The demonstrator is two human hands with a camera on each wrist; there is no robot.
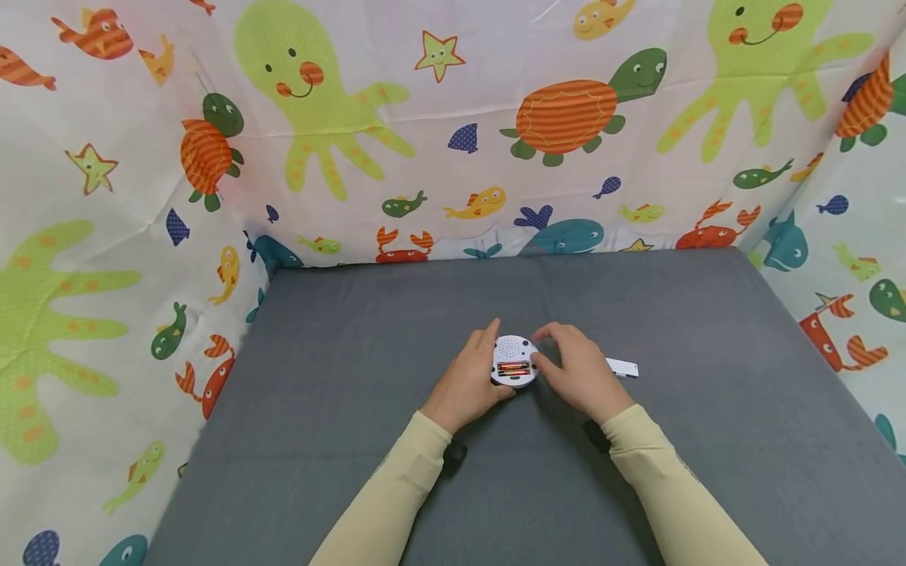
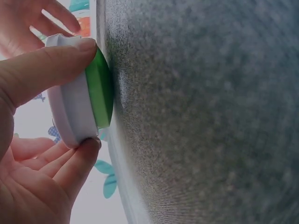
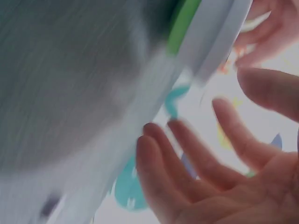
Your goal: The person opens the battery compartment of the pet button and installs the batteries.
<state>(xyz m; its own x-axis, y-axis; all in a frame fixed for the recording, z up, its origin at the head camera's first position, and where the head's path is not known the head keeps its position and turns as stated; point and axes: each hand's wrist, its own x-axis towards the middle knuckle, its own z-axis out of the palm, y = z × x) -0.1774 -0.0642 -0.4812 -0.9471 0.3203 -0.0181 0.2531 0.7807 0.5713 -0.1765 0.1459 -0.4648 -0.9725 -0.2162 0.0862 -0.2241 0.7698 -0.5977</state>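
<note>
A round white device (image 1: 508, 347) with a green lower side (image 2: 99, 91) lies face down near the table's middle. Small speaker holes and an uncovered battery bay holding batteries (image 1: 513, 369) show on its upturned side. My left hand (image 1: 463, 385) grips its rim, with the thumb on one side and the fingers on the other, as the left wrist view shows. Close to the rim on the opposite side is my right hand (image 1: 580, 373), its fingers spread and loosely bent with nothing between them. Whether a right fingertip touches the rim, I cannot tell.
A small flat white piece (image 1: 623, 367) lies just right of my right hand, partly hidden by it. The table (image 1: 340, 338) has a grey cloth surface. Behind it and at both sides hangs a white curtain (image 1: 425, 102) printed with sea animals.
</note>
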